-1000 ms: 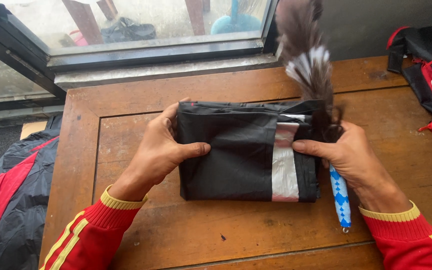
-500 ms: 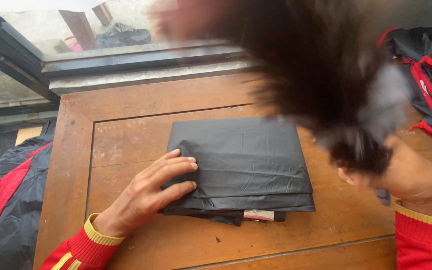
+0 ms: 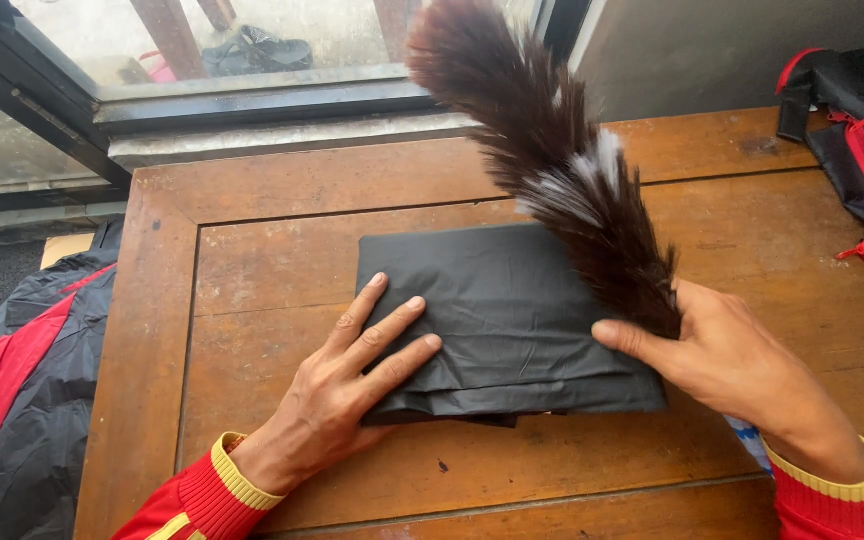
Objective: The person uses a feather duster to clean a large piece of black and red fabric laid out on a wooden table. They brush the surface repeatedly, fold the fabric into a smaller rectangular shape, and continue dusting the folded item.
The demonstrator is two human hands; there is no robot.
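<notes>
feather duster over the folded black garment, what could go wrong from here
1. The right hand holds the feather duster with its feathers lying over the folded black garment; loose dust or feather bits could drop onto the fabric.
2. Only the left hand lies flat on the garment's near left corner, so a sweep might drag the layers and undo the fold.
3. The feathers reach toward the window sill; a wide swing may hit it.
</notes>
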